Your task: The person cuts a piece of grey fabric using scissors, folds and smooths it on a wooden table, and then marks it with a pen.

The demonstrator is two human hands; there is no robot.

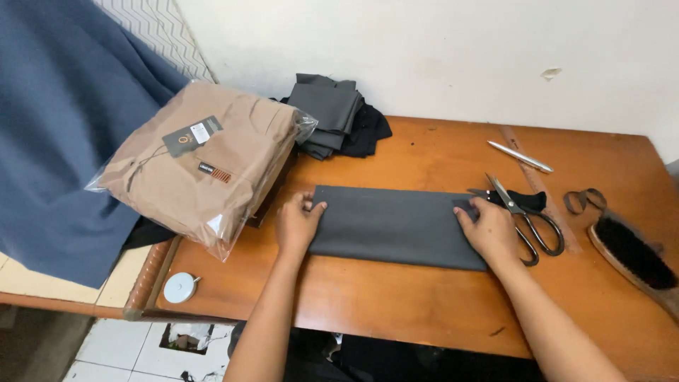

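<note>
Grey flat folded rectangle of cloth point(392, 226) lies mid-table on the orange wooden table point(424, 304), long side toward the front edge. Left hand point(297, 223) presses flat on its left end, fingers spread; right hand point(488, 230) lies open on the right end, partly hiding black-handled steel scissors point(527, 216). Bristle brush point(636, 258) is cut off at the right edge.

Even, soft indoor light, faint shadows; sharp centre, perhaps slight wide-angle stretch at edges
</note>
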